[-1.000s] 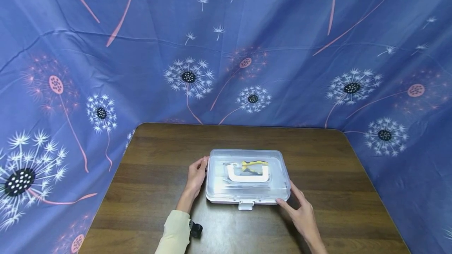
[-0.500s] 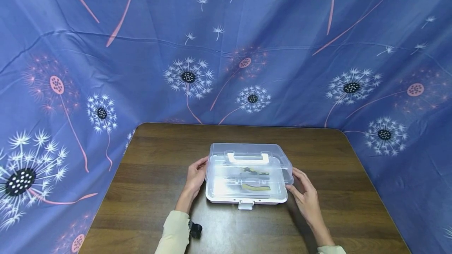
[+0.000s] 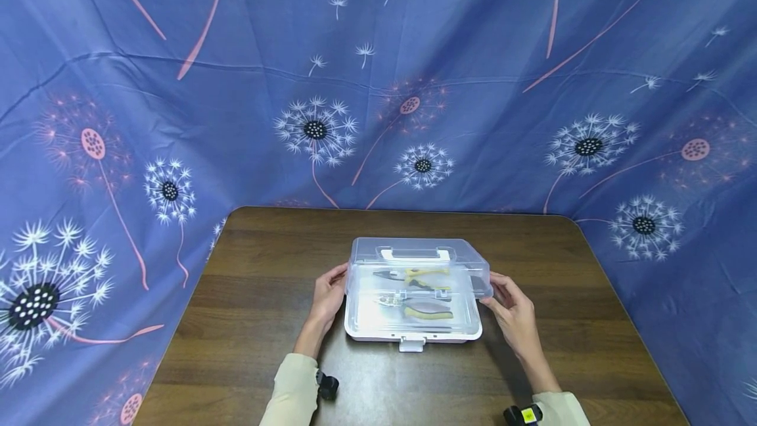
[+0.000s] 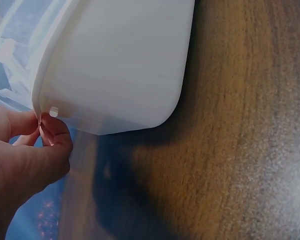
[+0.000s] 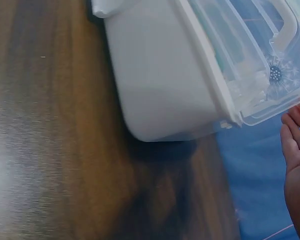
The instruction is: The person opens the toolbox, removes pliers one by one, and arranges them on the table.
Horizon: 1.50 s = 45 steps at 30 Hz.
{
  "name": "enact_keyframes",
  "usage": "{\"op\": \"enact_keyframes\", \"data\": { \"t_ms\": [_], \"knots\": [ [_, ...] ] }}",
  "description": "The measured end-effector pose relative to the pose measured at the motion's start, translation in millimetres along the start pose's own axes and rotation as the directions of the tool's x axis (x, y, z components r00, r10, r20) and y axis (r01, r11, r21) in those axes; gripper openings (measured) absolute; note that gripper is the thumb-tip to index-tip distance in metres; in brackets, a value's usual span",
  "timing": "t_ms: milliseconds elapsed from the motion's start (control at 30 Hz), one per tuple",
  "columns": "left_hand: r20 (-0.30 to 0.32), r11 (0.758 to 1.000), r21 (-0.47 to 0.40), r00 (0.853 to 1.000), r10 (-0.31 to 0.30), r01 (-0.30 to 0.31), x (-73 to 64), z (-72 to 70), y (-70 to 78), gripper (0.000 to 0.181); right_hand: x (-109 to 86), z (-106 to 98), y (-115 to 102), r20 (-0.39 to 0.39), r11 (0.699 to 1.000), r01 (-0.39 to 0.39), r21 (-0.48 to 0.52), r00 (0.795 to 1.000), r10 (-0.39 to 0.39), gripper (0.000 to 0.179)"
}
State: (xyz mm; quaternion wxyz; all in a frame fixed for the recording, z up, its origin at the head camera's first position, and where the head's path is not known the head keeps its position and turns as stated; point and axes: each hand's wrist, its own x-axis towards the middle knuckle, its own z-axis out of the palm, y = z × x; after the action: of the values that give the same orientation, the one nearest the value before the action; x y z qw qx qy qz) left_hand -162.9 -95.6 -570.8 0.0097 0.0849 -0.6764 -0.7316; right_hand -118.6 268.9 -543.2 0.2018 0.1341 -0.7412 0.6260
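A white plastic storage box (image 3: 378, 336) stands on the table with its clear lid (image 3: 367, 252) tilted up, hinged along the far side. Pliers (image 3: 428, 313) with yellow and dark handles show inside, partly through the lid; which tools are real and which reflected is hard to tell. At the box's left side my left hand (image 3: 327, 294) pinches the rim between thumb and fingers, plainest in the left wrist view. My right hand (image 3: 517, 317) holds the lid's right front corner by its edge. Only part of that hand (image 5: 297, 150) enters the right wrist view.
The brown wooden table (image 3: 284, 235) extends around the box. A blue curtain (image 3: 378, 84) with dandelion prints hangs behind and at both sides. A white latch (image 3: 412, 345) hangs at the box's front. The lid carries a white handle (image 3: 414, 255).
The lid has gone from lying flat on the box to tilted up. My right hand has moved up and away with its corner. My left hand has stayed at the box's left side.
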Motion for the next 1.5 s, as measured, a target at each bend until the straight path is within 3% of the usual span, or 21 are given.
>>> {"op": "enact_keyframes", "data": {
  "t_ms": [167, 400, 567, 700, 800, 967, 1100, 1200, 1367, 1500],
  "knots": [
    [0.001, 1.000, -0.009, 1.000, -0.004, 0.004, -1.4, -0.5, 0.2, 0.035, 16.4, 3, -3, -0.031, 1.000, -0.028, 0.006, 0.999, 0.028, 0.031],
    [-0.001, 1.000, -0.005, 1.000, -0.016, 0.016, -0.3, -1.9, -1.4, 0.036, 47.9, 7, -10, -0.104, 0.985, -0.136, -0.105, 0.987, 0.125, 0.017],
    [0.011, 1.000, 0.011, 1.000, -0.009, 0.009, 0.3, -3.2, -1.8, 0.035, 67.8, 13, -34, -0.054, 0.966, -0.158, -0.206, 0.987, 0.150, 0.010],
    [0.016, 1.000, 0.017, 1.000, -0.006, 0.006, -0.4, -3.5, -1.2, 0.036, 80.1, 16, -41, -0.007, 0.970, -0.172, -0.169, 0.985, 0.173, 0.014],
    [0.015, 1.000, 0.017, 1.000, -0.009, 0.009, 0.0, -2.6, -0.3, 0.034, 87.4, 16, -38, 0.005, 0.973, -0.177, -0.145, 0.984, 0.180, 0.023],
    [0.016, 1.000, 0.021, 1.000, 0.008, -0.008, -3.0, -1.4, 6.2, 0.032, 99.9, 13, -18, 0.010, 0.958, -0.161, -0.236, 0.986, 0.168, 0.036],
    [0.028, 1.000, 0.022, 1.000, 0.004, -0.005, -12.1, 0.0, 26.0, 0.032, 110.0, 10, 9, 0.014, 0.950, -0.142, -0.279, 0.988, 0.152, 0.036],
    [0.031, 1.000, 0.017, 1.000, 0.004, -0.005, -17.4, -0.2, 36.0, 0.032, 113.0, 11, 15, 0.036, 0.943, -0.105, -0.316, 0.992, 0.123, 0.031],
    [0.025, 0.999, 0.037, 1.000, 0.019, -0.020, -16.7, -0.2, 34.3, 0.031, 110.7, 13, 26, 0.095, 0.927, -0.011, -0.375, 0.994, 0.050, 0.015],
    [0.008, 0.999, 0.051, 1.000, 0.014, -0.015, -9.0, 0.3, 18.6, 0.030, 110.9, 14, 36, 0.120, 0.912, 0.042, -0.409, 0.993, 0.008, 0.019]
  ]
}}
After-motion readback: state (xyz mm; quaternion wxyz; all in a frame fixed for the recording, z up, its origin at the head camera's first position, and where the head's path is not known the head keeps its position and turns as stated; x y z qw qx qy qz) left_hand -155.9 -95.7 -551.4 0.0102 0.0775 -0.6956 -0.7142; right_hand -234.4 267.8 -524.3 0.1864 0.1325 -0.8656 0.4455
